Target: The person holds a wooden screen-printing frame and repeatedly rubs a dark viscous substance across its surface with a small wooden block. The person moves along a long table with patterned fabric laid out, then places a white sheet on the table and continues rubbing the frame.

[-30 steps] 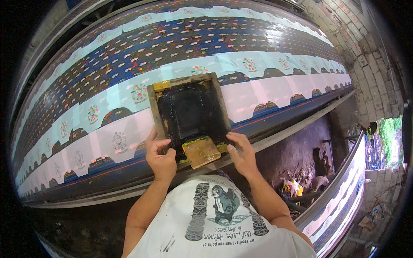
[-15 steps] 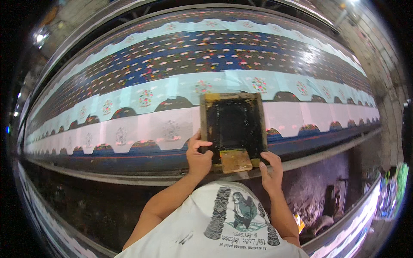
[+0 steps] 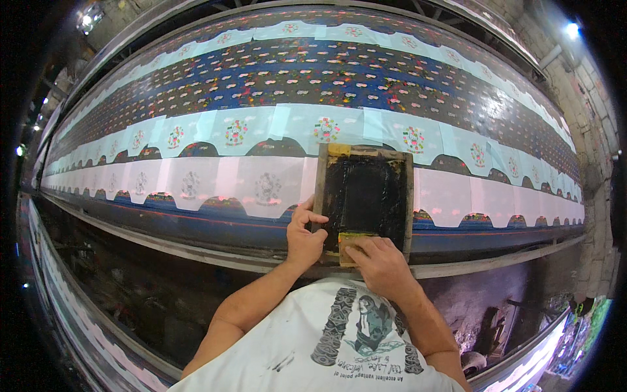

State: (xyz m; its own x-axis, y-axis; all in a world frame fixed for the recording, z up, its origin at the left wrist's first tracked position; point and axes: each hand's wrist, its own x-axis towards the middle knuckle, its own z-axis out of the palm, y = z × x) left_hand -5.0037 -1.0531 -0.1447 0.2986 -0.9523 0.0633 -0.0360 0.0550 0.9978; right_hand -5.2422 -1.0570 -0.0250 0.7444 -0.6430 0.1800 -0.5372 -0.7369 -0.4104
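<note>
The right hand (image 3: 385, 264) is closed on a flat tan block (image 3: 346, 243), its fingers bunched together over the top. The left hand (image 3: 307, 240) is at the left side of a wooden frame (image 3: 409, 196), with its forefinger and thumb reaching over the rim, a little apart; the other fingers are partly hidden, so I cannot tell how firmly it holds on.

The block sits inside the frame at the near end, and the frame lies over a row of pink cloth (image 3: 228, 176) along the near side of a long table (image 3: 457, 240). The frame is a worn rectangle, its inside coated wet black around a smoother dark panel, with yellow smears on the far rim and around the block.

Left of the frame, the pink pieces bear round grey prints. Just beyond runs pale blue cloth (image 3: 202, 130) with multicoloured round prints, then a dark blue and brown stretch of tabletop dotted with paint marks, then another pale blue row. A rail (image 3: 483, 260) edges the table on the person's side.

Farther out, a grey block wall (image 3: 591, 124) rises at the right, near a bright lamp (image 3: 573, 30); greenery (image 3: 597, 317) shows at lower right.
</note>
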